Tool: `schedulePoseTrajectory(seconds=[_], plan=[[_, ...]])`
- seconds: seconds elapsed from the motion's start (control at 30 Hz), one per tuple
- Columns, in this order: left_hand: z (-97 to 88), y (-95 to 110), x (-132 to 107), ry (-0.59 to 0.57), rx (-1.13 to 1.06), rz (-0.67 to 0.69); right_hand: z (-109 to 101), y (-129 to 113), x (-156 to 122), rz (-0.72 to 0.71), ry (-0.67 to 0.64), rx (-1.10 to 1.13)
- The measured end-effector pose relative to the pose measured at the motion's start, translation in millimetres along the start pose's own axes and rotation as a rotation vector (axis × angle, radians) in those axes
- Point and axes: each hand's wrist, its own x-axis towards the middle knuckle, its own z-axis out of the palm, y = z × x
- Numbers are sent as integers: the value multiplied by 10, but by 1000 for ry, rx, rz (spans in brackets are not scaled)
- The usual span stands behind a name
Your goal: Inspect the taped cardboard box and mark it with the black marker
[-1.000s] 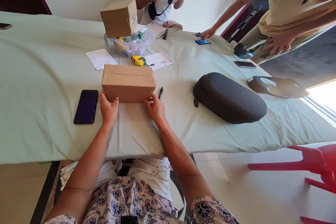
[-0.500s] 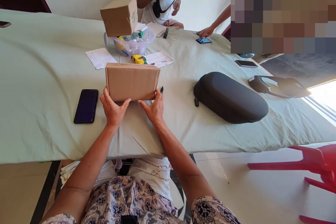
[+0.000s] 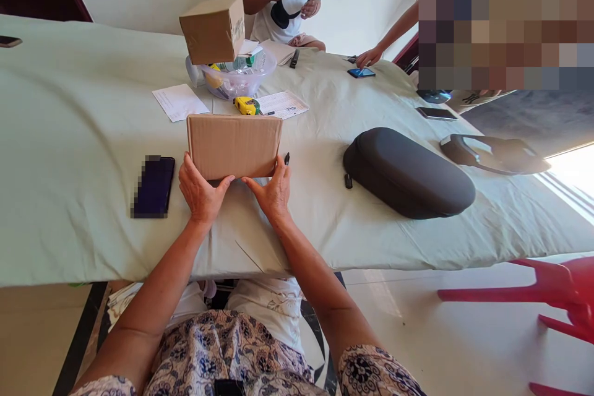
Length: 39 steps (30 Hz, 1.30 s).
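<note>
Your left hand [image 3: 200, 192] and right hand [image 3: 273, 193] sit half open against the near side of the cardboard box [image 3: 234, 147], steadying it between them. It lies near the cloth-covered table's [image 3: 83, 154] front edge, just beside a marker pen [image 3: 286, 158].

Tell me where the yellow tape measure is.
In the head view, the yellow tape measure lies on the table just beyond the cardboard box nearest the person, in front of the clear plastic bowl, with a printed sheet on its right.
</note>
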Motion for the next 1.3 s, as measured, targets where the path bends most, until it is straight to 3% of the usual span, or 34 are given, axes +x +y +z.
schedulePoseTrajectory(seconds=[0.27, 0.6, 0.9, 1.1, 1.3], plan=[[4, -9, 1, -7, -24, 3, 11, 7, 3, 4, 21, 6], [1, -155, 106, 12, -273, 5, 15, 115, 85, -39, 53, 249], [-17, -203, 152, -28, -397, -61, -109, 79, 123, -103, 79, 314], [-1, -195, 142, -84, -499, -55, -174, 35, 116, -127, 181, 367], [9, -145, 88, -89, -399, -41, -221, -15, 89, -171, 220, 343]])
